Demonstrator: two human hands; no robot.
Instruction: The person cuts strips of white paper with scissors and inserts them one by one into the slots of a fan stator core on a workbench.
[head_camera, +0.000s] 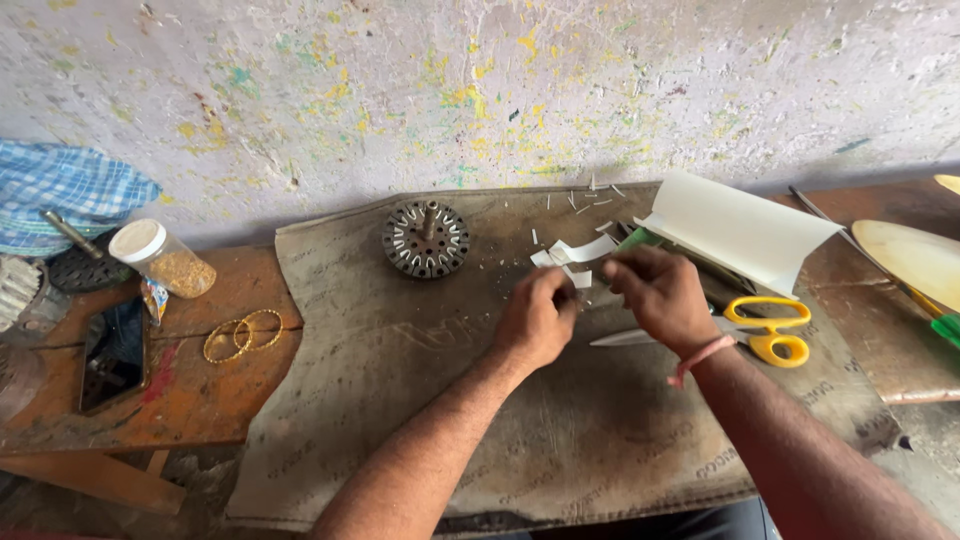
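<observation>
Both hands meet over the middle of the work surface (600, 440), a brown fibre sheet spread across a low bench. Left hand (537, 320): fingers curled shut, pinching the near end of a white paper strip (575, 255). Right hand (658, 292): closed on the strip's other end, a pink band at the wrist.

Items, largest to smallest:

- White paper sheet (735, 232), curled at its edges, lying just beyond the right hand, at the right of the surface.
- Yellow-handled scissors (765, 335), flat on the surface under the right wrist, blades pointing left.
- Round slotted metal core (426, 240) with a centre shaft standing upright, left of the hands, near the far edge.
- Plastic jar (165, 260) with white lid, tipped on its side on the orange bench at left.
- Two gold bangles (243, 335), overlapping, near the jar.
- White paper strip: long axis runs roughly left to right, rising slightly toward the right; bent or folded between the hands.
- Paper offcuts (590, 200), small slivers scattered past the strip.

Progress, as judged: some cutting looks done, given the offcuts and loose strips; I cannot tell whether any core slot holds paper, so the fitting seems to remain.
</observation>
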